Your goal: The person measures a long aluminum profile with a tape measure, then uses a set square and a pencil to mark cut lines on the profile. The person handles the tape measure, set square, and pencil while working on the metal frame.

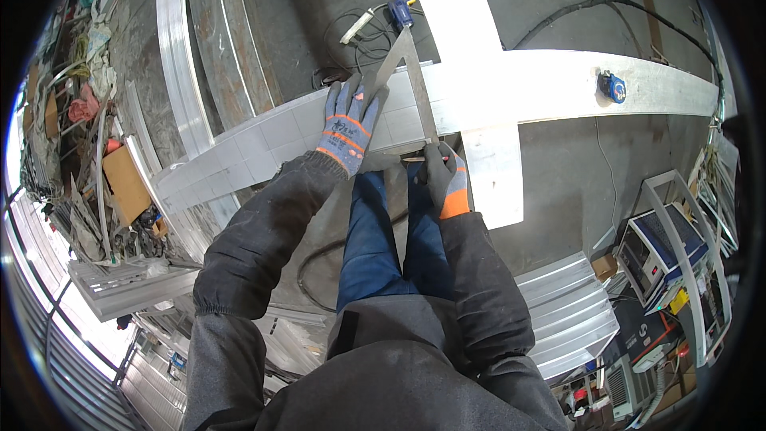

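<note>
Aluminium profile [558, 88] runs left to right across the frame, just past your knees, with a second bright strip [459, 8] crossing it toward the far side. What it rests on I can't make out from here.

Steel framing square [415, 84] lies flat on the profile, its corner pointing far and its long blade coming down toward you. Your left hand [349, 124] lies flat on the profile's left part, fingers spread, fingertips touching the square's left blade. Your right hand [441, 179] is at the near edge, fingers closed around a thin marker or scribe [415, 159]; the tip sits at the square's near end.

Risks as I read them:
- Only the fingertips of your left hand touch the square. Push the scribe sideways against the blade and the square may pivot, so the line goes off angle.
- Smooth metal on smooth metal, so expect little friction. Any grit under the blade would rock it.
- The profile looks long and may be poorly supported at its ends. If you lean on it, it could tip or slide toward you.
- Cut edges of the profile and strip may be sharp; the gloves help, but your sleeves are close.
- Blue tape measure [612, 86] sits on the profile's right part; a jolt could knock it off.
- Cables [359, 40] lie on the floor at the far side, and a dark hose [315, 263] curls near your legs, so they are a trip hazard if you step back.
</note>
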Demonstrator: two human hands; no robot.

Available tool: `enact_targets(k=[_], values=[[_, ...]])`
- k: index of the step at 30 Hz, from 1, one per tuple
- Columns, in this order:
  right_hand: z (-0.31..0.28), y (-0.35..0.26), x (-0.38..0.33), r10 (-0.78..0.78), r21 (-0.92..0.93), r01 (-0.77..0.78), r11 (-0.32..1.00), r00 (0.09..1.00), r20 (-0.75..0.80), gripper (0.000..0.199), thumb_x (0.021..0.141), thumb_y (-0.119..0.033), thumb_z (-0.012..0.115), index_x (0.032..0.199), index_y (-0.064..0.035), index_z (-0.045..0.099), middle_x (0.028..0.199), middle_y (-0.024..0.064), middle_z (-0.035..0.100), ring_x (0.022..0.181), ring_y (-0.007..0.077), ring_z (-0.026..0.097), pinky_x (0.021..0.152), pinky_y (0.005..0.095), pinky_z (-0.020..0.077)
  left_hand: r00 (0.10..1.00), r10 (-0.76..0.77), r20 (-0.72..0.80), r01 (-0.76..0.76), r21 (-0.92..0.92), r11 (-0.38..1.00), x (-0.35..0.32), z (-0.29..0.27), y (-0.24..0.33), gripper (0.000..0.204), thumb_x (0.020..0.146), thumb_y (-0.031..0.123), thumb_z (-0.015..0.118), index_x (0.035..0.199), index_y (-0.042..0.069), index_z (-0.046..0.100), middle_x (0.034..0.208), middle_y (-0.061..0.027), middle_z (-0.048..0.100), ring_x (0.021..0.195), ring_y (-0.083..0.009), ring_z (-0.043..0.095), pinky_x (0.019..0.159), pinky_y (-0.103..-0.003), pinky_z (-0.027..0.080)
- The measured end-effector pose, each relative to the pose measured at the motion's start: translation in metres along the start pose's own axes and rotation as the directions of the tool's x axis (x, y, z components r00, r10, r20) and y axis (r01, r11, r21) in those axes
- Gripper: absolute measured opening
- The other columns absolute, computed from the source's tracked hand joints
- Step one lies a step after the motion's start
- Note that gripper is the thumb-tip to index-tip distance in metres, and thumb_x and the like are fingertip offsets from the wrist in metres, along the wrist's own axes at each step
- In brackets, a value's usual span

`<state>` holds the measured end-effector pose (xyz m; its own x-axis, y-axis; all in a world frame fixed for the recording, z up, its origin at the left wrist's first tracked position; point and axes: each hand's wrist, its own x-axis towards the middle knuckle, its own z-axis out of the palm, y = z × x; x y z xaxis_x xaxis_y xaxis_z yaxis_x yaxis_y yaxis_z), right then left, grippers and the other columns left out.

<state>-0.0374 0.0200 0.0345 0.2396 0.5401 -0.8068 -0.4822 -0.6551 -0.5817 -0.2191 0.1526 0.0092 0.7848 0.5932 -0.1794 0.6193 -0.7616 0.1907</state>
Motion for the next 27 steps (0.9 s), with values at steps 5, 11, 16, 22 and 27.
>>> enact_targets(k=[5,11,16,22,27], values=[[-0.014,-0.001,-0.005,-0.040,-0.133,0.037,0.990,0.999,-0.020,0.028,0.103,-0.025,0.060,0.090,-0.0010,0.066,0.070,0.0023,0.061,0.064,0.0083,0.055,0.061,0.0273,0.0459,1.000,0.003,-0.009,-0.002,0.046,0.999,0.001,-0.003,-0.001,0.070,0.085,0.011,0.059,0.153,0.005,0.045,0.157,-0.0266,0.036,0.146,-0.0469,0.033,0.121,-0.066,0.022],[-0.038,-0.049,-0.027,-0.336,-0.297,0.280,0.913,0.929,-0.156,0.025,0.104,-0.019,0.057,0.097,0.0022,0.070,0.080,0.0089,0.073,0.073,0.0123,0.064,0.067,0.0280,0.0475,0.999,-0.015,-0.043,0.013,-0.035,0.999,0.002,-0.004,0.001,0.069,0.087,0.012,0.057,0.155,0.010,0.044,0.159,-0.0223,0.036,0.145,-0.0444,0.036,0.121,-0.063,0.024],[-0.031,-0.082,0.001,-0.462,-0.250,0.413,0.876,0.867,-0.186,0.025,0.104,-0.017,0.056,0.113,0.0037,0.068,0.099,0.0112,0.073,0.091,0.0171,0.069,0.081,0.0286,0.0537,0.997,-0.002,-0.074,0.005,0.040,0.999,0.003,-0.002,0.000,0.067,0.089,0.013,0.055,0.155,0.011,0.044,0.158,-0.0222,0.036,0.142,-0.0430,0.038,0.120,-0.063,0.025],[-0.023,-0.085,0.019,-0.490,-0.278,0.437,0.856,0.857,-0.161,0.024,0.105,-0.015,0.054,0.117,0.0022,0.067,0.101,0.0132,0.074,0.095,0.0180,0.070,0.086,0.0299,0.0541,0.998,-0.006,-0.062,0.009,0.048,0.999,0.003,-0.006,0.002,0.067,0.089,0.013,0.056,0.155,0.010,0.044,0.159,-0.0221,0.035,0.142,-0.0423,0.038,0.120,-0.063,0.026],[-0.015,-0.082,0.020,-0.521,-0.368,0.450,0.814,0.845,-0.120,0.022,0.103,-0.014,0.060,0.118,-0.0004,0.068,0.103,0.0120,0.075,0.097,0.0182,0.070,0.087,0.0298,0.0542,0.999,-0.013,-0.032,0.015,0.049,0.999,0.005,-0.011,0.003,0.069,0.088,0.015,0.057,0.155,0.010,0.043,0.159,-0.0225,0.034,0.143,-0.0422,0.037,0.121,-0.062,0.025]])
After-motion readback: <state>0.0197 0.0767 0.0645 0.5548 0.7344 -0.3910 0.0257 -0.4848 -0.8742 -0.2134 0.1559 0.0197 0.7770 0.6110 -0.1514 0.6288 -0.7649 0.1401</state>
